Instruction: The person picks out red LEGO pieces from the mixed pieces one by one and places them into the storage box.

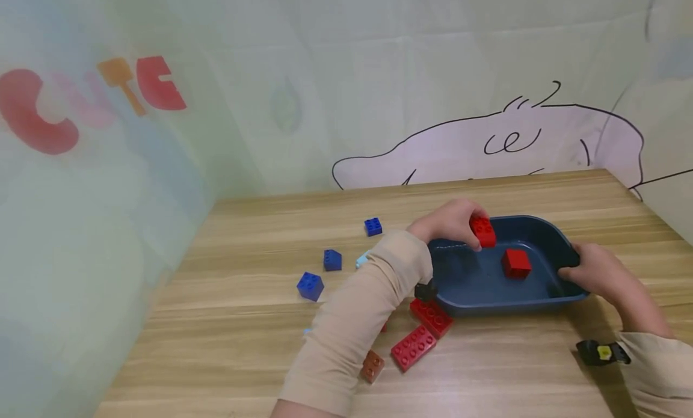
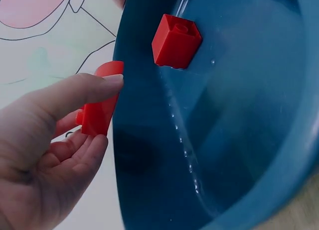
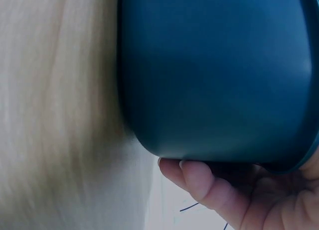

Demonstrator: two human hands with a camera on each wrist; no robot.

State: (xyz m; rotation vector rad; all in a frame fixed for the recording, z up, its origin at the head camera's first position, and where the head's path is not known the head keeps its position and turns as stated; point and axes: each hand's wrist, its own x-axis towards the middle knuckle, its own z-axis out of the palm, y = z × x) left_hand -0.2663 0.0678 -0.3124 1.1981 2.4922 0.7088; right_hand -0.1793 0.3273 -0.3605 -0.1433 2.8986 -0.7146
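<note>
Head view, left hand (image 1: 453, 221) pinching red brick (image 1: 484, 233) at far rim of tray (image 1: 465, 281), right hand (image 1: 600, 272) gripping its right end, red cube (image 1: 517, 264) inside, blue bricks (image 1: 310, 286) at left, long bricks (image 1: 414, 347) near.

Our 3 cams: head wide, wrists close
Up top we face fwd/down over table (image 1: 216, 346) & blue tray (image 1: 514, 308). L wrist: we peer close past L hand (image 2: 35, 145) into tray. R wrist: v. close on tray's outer wall (image 3: 214, 75), view turned sideways. Head + L wrist share tray interior w/ red brick (image 1: 517, 263) on floor.
</note>
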